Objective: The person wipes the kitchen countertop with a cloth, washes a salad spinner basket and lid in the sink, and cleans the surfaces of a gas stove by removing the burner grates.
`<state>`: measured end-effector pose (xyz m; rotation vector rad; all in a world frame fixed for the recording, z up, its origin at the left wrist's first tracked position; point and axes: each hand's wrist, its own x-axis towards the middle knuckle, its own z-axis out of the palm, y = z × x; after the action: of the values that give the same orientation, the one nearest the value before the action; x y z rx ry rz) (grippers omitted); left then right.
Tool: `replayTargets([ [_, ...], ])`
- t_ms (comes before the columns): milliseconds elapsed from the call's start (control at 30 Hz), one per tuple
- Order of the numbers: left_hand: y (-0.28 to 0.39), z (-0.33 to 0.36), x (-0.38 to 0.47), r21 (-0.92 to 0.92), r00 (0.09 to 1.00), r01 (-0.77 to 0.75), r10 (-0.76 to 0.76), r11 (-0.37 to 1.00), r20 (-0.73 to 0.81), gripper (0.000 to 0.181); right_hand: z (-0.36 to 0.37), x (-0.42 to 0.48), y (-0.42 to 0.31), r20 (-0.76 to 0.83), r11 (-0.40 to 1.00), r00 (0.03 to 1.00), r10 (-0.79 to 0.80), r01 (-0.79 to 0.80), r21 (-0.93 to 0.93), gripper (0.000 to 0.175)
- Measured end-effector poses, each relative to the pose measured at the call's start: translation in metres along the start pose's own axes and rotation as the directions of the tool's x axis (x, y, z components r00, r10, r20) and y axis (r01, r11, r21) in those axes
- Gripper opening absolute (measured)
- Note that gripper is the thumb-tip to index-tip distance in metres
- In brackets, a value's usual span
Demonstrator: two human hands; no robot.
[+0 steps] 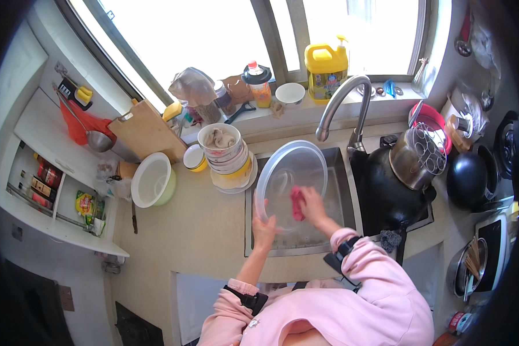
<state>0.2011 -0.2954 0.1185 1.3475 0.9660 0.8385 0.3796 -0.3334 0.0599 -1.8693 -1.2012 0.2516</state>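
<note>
A clear plastic basin point(264, 181) is tilted up over the stainless steel sink point(346, 173), and my left hand point(264, 231) grips its lower left rim. My right hand point(313, 205) holds a pink cloth point(297, 204) against the basin; from this view I cannot tell which face it touches. The curved faucet point(344, 97) arches just above and to the right, and I see no water coming from it. Left of the sink stands a stack of bowls point(225, 151) on plates point(248, 177), with a crumpled pale cloth point(219, 139) in the top bowl.
A black wok point(389, 207) with a steel pot point(404, 160) on it crowds the sink's right side. On the left counter are a pale green basin point(153, 179), a wooden cutting board point(149, 132) and a knife point(134, 220). A yellow jug point(326, 69) stands on the windowsill.
</note>
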Motion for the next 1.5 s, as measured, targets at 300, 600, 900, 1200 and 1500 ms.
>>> replayTargets([
  [300, 0.013, -0.002, 0.008, 0.629, 0.92, -0.364, 0.368, 0.686, 0.131, 0.079, 0.006, -0.057, 0.04, 0.573, 0.995, 0.814, -0.098, 0.076, 0.063, 0.033],
  [600, 0.002, -0.022, 0.024, 0.371, 0.986, -0.009, 0.071, 0.929, -0.154, 0.078, -0.103, 0.047, 0.044, -0.235, 0.982, 0.966, -0.106, 0.064, -0.179, 0.031],
  [900, -0.023, -0.012, 0.016, -0.187, 0.869, 0.493, -0.49, 0.85, 0.064, 0.076, -0.124, 0.086, 0.084, -0.187, 0.939, 0.973, 0.139, -0.189, -0.286, 0.03],
  [1200, -0.042, -0.008, 0.016, -0.107, 0.828, 0.555, -0.534, 0.825, 0.17, 0.079, -0.066, 0.111, -0.002, 0.317, 0.517, 0.862, 0.395, -0.494, 0.699, 0.039],
  [1500, -0.033, -0.018, 0.017, -0.05, 0.789, 0.582, -0.548, 0.812, 0.278, 0.07, -0.035, 0.138, -0.005, 0.769, 0.211, 0.592, 0.239, -0.805, 0.554, 0.029],
])
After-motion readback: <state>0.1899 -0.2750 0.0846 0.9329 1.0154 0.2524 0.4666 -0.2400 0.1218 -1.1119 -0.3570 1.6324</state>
